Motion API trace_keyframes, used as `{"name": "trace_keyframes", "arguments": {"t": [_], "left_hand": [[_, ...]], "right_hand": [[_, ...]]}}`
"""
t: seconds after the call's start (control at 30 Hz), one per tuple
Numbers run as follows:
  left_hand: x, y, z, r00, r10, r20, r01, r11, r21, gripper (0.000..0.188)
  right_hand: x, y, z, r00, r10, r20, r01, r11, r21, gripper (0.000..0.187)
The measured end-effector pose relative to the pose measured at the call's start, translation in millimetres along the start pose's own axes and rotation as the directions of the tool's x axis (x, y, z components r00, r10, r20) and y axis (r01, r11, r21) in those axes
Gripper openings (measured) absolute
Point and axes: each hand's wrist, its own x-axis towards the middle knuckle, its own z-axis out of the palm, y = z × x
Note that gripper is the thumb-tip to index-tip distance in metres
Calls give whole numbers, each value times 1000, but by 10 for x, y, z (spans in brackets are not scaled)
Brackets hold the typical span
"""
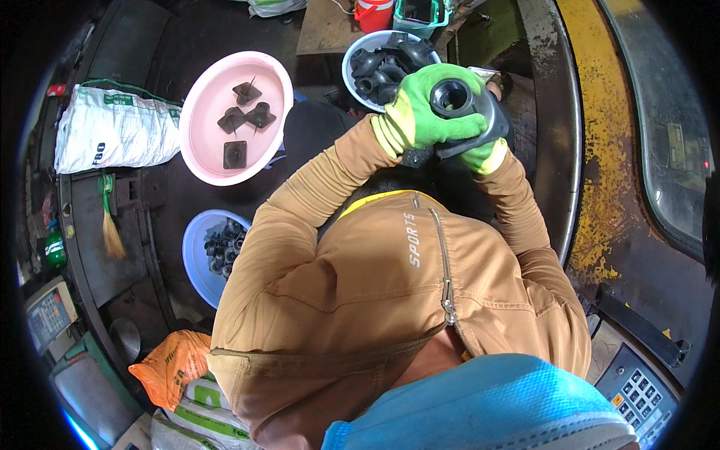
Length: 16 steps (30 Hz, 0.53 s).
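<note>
Both my hands wear green gloves with yellow-green cuffs and are raised in front of my chest. My left hand (426,105) is closed around a black moulded part (496,120) with a round, ring-like opening facing up. Around the part's right and lower side, my right hand (486,155) grips it too, most of its fingers hidden behind it. Just beyond my hands, a light blue basin (348,73) holds several black, curved, hollow parts (375,69) that look like pipe elbows.
At left, a pink basin (204,112) holds several dark square-based pieces (235,154); a blue basin (196,255) below holds small black parts. A white sack (124,131), red bucket (375,15) and orange bag (176,367) lie around. A rusty yellow machine frame (596,150) borders the right.
</note>
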Motion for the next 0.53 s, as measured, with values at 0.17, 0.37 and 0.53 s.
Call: {"name": "trace_keyframes", "arguments": {"t": [0.17, 0.37, 0.53], "left_hand": [[69, 51, -182, 940, -61, 336, 95, 992, -86, 44], [111, 83, -224, 947, -127, 294, 150, 987, -57, 48], [-25, 85, 135, 973, -91, -212, 113, 989, 92, 56]], "right_hand": [[-100, -7, -102, 977, -24, 213, 39, 997, -65, 63], [-141, 61, -21, 999, 46, 5, -47, 994, 99, 56], [-240, 535, 39, 934, 123, -335, 25, 914, 404, 65]]}}
